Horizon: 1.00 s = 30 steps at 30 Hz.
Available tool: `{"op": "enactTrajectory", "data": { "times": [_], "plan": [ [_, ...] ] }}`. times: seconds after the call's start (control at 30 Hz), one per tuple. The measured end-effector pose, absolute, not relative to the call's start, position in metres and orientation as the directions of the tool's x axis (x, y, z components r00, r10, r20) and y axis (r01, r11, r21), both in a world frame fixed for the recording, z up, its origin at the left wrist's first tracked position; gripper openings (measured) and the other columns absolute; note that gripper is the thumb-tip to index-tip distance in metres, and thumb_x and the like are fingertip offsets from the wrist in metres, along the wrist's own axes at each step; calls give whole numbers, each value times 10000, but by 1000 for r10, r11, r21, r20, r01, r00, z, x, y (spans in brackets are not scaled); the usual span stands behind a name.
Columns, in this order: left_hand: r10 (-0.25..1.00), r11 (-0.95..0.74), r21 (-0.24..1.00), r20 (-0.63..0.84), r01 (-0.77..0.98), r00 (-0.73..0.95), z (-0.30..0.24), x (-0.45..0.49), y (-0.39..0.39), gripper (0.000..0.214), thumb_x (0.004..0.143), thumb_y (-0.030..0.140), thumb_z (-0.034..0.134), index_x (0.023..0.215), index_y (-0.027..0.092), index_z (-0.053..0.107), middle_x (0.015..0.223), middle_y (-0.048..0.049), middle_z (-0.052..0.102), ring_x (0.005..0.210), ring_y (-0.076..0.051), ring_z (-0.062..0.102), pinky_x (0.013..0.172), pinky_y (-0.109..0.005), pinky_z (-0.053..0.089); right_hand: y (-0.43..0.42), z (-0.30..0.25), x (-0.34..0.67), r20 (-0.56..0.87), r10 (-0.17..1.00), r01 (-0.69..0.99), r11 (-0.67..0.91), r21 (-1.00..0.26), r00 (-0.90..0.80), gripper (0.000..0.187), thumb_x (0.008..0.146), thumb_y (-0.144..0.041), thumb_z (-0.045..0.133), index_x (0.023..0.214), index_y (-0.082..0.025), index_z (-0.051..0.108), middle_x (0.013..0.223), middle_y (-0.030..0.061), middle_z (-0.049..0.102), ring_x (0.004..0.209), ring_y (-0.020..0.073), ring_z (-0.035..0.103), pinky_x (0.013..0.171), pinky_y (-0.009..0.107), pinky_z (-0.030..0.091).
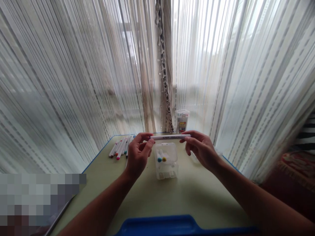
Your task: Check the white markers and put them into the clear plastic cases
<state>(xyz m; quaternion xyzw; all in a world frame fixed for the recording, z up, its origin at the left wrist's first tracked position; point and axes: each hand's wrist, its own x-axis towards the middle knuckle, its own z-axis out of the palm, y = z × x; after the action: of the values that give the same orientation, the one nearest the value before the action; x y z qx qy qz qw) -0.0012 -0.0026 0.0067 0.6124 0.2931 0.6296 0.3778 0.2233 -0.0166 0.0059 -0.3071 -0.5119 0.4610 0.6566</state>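
Observation:
A white marker (pixel 169 137) is held level between my two hands, above the table. My left hand (pixel 140 150) pinches its left end between thumb and fingers. At the other end, my right hand (pixel 197 144) grips it the same way. Below the marker stands a clear plastic case (pixel 167 170), with a blue-ended marker (pixel 159 159) and a yellow-ended marker (pixel 164 159) inside. Several white markers with coloured ends (pixel 119 148) lie in a loose pile left of my left hand, which partly hides them.
The pale green table (pixel 152 200) has a blue edge and a blue tray (pixel 157 224) at the front. A clear lidded container (pixel 182 121) stands at the back, before striped curtains (pixel 118 65). Another clear plastic piece (pixel 195 158) lies partly behind my right hand.

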Motion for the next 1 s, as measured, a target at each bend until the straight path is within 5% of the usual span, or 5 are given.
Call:
{"op": "enactTrajectory", "data": {
  "times": [0.4, 1.0],
  "plan": [
    [792, -576, 805, 592, -141, 145, 0, -1, -9, 262, 864, 299, 723, 1092, 172, 697, 903, -34, 646, 512, -19, 470, 432, -158, 330, -8, 4, 228, 292, 951, -351, 307, -884, 97, 198, 683, -268, 763, 840, -159, 712, 712, 44, 723, 381, 87, 521, 367, 220, 382],
    [735, -634, 761, 649, -140, 197, 4, 7, -17, 261, 814, 221, 763, 1057, 145, 701, 876, -31, 679, 529, -41, 540, 472, -163, 435, -5, -1, 230, 257, 961, -295, 275, -915, 99, 159, 697, -224, 704, 844, -163, 693, 738, 38, 717, 392, 106, 533, 387, 250, 395]
  ]
}}
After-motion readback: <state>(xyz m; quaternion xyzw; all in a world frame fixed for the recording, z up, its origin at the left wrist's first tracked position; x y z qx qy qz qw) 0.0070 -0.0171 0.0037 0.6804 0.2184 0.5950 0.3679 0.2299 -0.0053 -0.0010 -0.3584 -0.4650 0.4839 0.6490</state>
